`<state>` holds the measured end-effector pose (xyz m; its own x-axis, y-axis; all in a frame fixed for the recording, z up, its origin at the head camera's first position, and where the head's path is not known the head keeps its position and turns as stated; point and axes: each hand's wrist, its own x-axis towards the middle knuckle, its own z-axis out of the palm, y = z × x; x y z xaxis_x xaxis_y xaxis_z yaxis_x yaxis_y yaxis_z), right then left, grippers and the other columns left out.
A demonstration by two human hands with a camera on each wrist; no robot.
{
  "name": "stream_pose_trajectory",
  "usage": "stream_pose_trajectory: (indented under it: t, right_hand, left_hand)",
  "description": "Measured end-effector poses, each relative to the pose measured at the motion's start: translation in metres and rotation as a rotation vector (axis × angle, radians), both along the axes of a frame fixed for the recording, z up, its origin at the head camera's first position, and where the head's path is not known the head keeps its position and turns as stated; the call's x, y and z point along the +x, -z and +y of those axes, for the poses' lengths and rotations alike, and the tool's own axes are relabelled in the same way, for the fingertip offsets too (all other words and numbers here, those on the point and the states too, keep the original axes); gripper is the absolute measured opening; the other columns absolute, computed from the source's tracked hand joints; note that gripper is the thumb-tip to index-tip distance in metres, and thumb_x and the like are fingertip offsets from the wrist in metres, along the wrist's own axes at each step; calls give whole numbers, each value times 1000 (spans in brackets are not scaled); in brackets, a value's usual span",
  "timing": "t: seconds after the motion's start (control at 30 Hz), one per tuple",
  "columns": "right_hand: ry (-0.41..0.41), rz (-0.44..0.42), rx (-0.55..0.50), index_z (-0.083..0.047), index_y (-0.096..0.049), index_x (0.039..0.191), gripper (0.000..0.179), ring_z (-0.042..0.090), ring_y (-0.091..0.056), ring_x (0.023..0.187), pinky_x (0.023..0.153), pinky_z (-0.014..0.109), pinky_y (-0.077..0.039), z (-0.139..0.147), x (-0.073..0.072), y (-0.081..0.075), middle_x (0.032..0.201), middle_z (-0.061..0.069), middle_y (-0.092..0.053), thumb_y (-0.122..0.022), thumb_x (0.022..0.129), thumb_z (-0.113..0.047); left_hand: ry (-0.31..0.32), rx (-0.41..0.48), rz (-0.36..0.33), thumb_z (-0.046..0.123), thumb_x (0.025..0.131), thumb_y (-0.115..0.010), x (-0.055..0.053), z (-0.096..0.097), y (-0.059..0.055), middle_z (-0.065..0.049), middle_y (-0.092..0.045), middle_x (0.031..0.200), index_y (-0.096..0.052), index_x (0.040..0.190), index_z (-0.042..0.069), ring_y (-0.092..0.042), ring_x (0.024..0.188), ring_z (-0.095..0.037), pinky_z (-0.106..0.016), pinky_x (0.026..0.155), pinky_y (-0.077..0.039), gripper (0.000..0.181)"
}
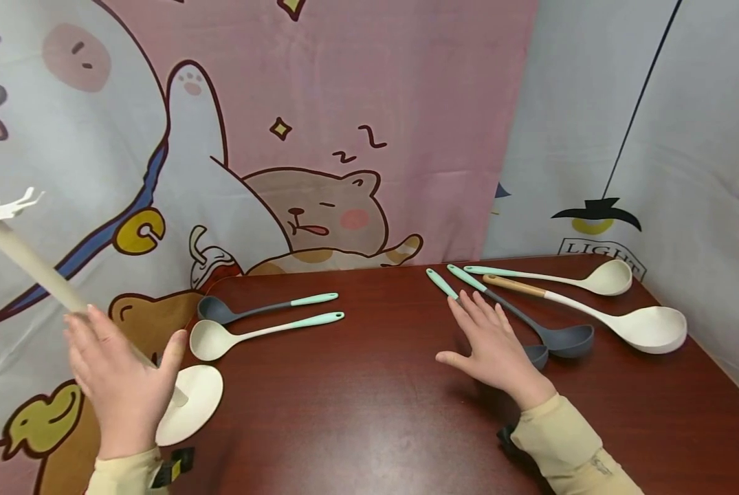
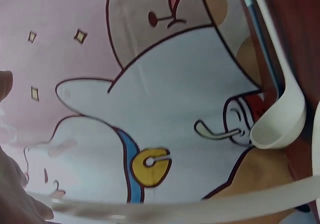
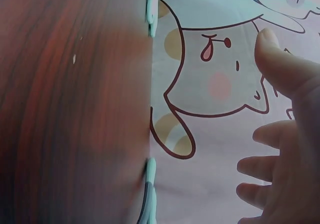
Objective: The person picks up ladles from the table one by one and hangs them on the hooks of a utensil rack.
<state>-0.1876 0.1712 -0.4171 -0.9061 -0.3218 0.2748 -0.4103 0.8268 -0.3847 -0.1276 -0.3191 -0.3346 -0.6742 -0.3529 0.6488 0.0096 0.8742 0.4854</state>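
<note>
A white utensil stand with a round base (image 1: 199, 395), a slanting pole (image 1: 35, 268) and a hooked top (image 1: 4, 210) is at the left. My left hand (image 1: 124, 381) is up in front of the pole, fingers straight and thumb spread; contact cannot be told. Just beyond are a dark ladle (image 1: 216, 309) and a white ladle (image 1: 211, 340), both with mint handles. My right hand (image 1: 493, 344) hovers with spread fingers, nothing in it. It partly hides a dark ladle (image 1: 537, 355). Beside that lies another dark ladle (image 1: 567, 342).
Farther right lie a white ladle (image 1: 610, 278) with a mint handle and a larger white ladle (image 1: 654, 330) with a wooden-look handle. All rest on a dark red-brown table (image 1: 357, 412). A cartoon-printed cloth (image 1: 443, 137) hangs along the back and left.
</note>
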Motion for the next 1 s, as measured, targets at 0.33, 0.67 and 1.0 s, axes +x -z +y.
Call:
stream_pose_trajectory:
  t: [0.33, 0.67, 1.0]
  right_hand:
    - [-29, 5, -48, -7, -28, 156, 96, 39, -11, 148, 115, 62, -5, -17, 0, 0, 160, 20, -23, -73, 85, -54]
    - [-74, 7, -74, -10, -25, 158, 96, 39, -13, 148, 115, 63, -5, -33, 1, 4, 161, 19, -21, -74, 85, -51]
    - [-116, 16, -68, -10, -27, 157, 95, 38, -15, 148, 114, 63, -8, -48, -3, 12, 160, 18, -24, -72, 85, -54]
  left_hand:
    - [-10, 96, 14, 46, 87, -65, -7, -26, -14, -16, 10, 163, 2, 159, 8, 9, 148, -36, -52, 117, 6, 106]
    - [-3, 220, 103, 35, 86, -68, -22, -34, -25, -11, -9, 164, -4, 159, 8, -7, 149, -25, -37, 119, -3, 101]
    - [-57, 387, 221, 30, 95, -60, -31, -34, -35, 0, -46, 140, -22, 157, 17, -41, 130, -13, -25, 107, -31, 74]
